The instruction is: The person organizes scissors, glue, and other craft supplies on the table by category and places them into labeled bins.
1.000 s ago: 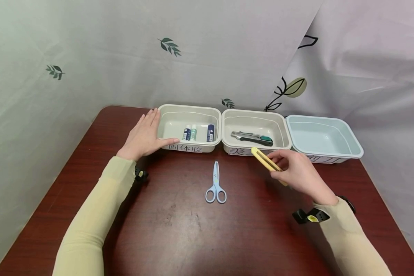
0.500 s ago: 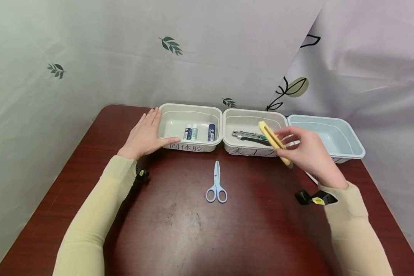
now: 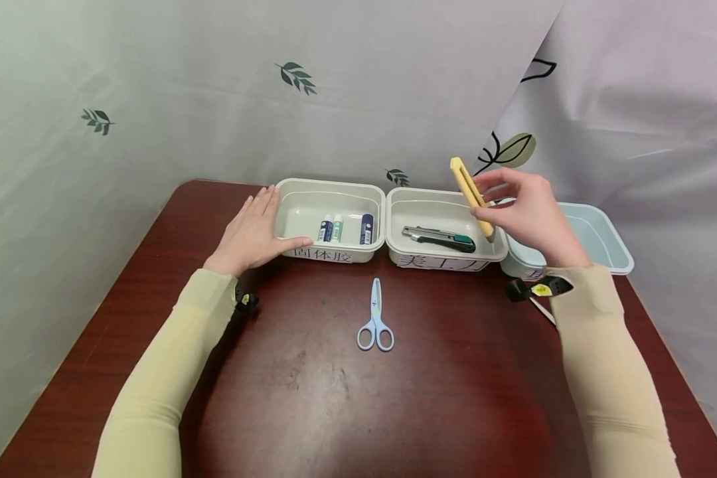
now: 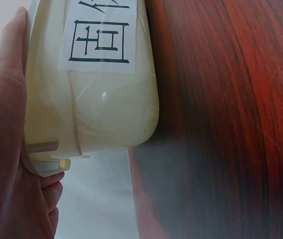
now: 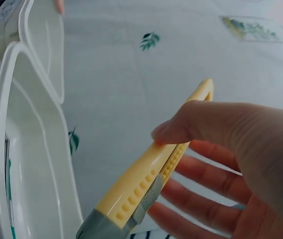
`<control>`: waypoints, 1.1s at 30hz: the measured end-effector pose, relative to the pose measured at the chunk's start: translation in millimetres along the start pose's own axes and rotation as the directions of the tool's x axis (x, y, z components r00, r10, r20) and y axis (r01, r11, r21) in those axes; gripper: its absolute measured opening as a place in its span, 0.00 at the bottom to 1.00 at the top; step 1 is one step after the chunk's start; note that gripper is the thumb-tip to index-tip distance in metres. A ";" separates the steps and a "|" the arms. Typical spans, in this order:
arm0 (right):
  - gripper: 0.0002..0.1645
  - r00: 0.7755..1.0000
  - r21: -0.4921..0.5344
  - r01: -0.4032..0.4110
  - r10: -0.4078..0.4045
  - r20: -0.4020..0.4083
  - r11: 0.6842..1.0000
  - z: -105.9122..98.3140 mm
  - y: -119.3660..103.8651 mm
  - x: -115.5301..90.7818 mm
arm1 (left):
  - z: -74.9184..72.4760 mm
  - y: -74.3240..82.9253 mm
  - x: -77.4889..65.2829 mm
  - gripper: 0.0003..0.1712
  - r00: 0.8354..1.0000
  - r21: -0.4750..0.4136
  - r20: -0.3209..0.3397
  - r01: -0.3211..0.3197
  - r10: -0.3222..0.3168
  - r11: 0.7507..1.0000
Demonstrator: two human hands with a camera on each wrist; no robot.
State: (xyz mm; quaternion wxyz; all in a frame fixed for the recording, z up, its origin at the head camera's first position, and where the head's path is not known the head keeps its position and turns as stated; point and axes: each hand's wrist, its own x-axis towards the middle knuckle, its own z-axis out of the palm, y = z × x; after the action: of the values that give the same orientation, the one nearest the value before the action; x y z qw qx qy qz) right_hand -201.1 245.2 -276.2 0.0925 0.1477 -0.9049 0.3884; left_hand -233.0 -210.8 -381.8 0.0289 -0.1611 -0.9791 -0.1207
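My left hand (image 3: 247,232) rests over the left end of the left off-white bin (image 3: 311,202), fingers straight and thumb along the front rim; the left wrist view shows the bin's labelled side (image 4: 101,109). Between thumb and fingers, my right hand (image 3: 528,209) pinches a yellow utility knife (image 3: 470,192), its grey end pointing down in the right wrist view. It is held above the right end of the middle off-white bin (image 3: 418,209), where a green-and-black utility knife (image 3: 442,239) lies. Three glue sticks (image 3: 367,229) lie in the left bin.
Pale blue scissors (image 3: 374,322) lie on the dark red table (image 3: 430,385) in front of the bins. To the right stands a light blue bin (image 3: 600,232), partly hidden by my right hand. A patterned curtain (image 3: 215,86) hangs behind.
My right hand has lifted the yellow utility knife from in front of the bins, up and back over the middle bin's right end. My left hand has stayed in place.
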 end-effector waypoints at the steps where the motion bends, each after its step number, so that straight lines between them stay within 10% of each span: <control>1: 0.24 1.000 0.003 -0.003 0.003 0.006 1.000 1.2 2.0 4.0 | 0.1 -0.2 0.1 0.74 1.000 0.003 -0.002 0.000 0.000 1.000; 33: 0.23 0.975 -0.171 -0.047 0.083 0.207 0.984 47.0 68.6 50.2 | 0.7 -0.3 -1.5 0.73 1.000 -0.010 -0.014 -0.001 0.001 1.000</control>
State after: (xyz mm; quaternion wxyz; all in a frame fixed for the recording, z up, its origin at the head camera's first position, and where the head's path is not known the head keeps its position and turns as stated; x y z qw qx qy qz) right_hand -274.0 246.1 -340.4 -0.0060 0.1506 -0.9429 0.2970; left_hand -231.8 -211.4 -382.7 0.0349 -0.1607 -0.9782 -0.1268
